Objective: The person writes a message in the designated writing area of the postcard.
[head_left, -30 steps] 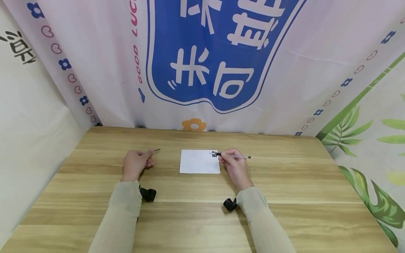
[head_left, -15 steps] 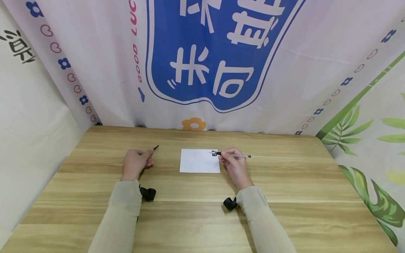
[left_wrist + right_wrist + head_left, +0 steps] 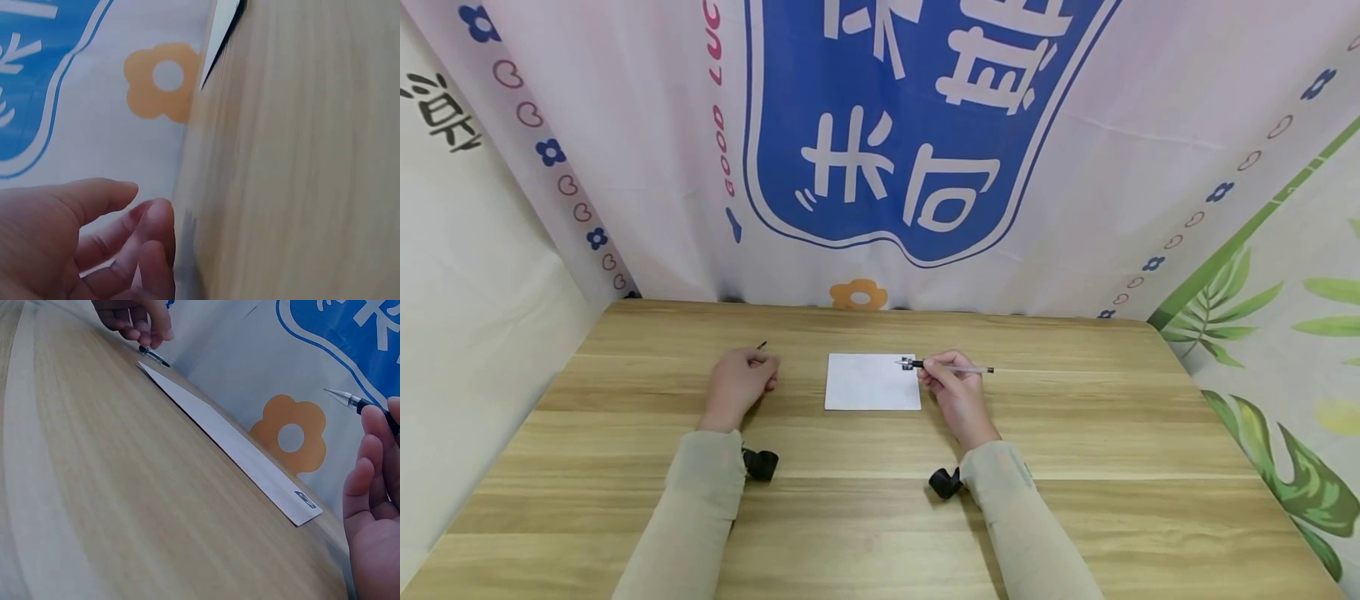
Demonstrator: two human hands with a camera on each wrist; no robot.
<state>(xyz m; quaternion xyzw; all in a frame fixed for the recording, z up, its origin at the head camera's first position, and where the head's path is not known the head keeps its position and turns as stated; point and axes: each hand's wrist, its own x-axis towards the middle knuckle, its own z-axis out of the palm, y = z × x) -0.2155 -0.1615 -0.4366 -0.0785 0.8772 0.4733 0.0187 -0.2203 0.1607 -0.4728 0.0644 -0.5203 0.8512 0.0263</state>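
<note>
In the head view my right hand (image 3: 958,392) pinches a gel pen (image 3: 973,369) with a clear barrel and black grip. Its bare metal tip points left over the right end of a white card (image 3: 872,383). The right wrist view shows the pen tip (image 3: 342,395) held above the table, apart from the card. Left of the card, my left hand (image 3: 737,383) holds nothing; the left wrist view has its thumb apart from loosely bent fingers (image 3: 159,219). Just beyond that hand lies a small dark pen cap (image 3: 154,355), mostly covered by the hand in the head view.
The card bears a small dark printed mark (image 3: 305,499) near its right end. A wood-grain table (image 3: 850,517) runs back to a hanging printed cloth (image 3: 662,167). Black wrist cameras (image 3: 945,483) sit at both cuffs.
My left hand has let go of the pen cap and moved slightly right. The cap, earlier sticking out from its fingertips, now lies beyond the hand. The right hand and pen have barely moved.
</note>
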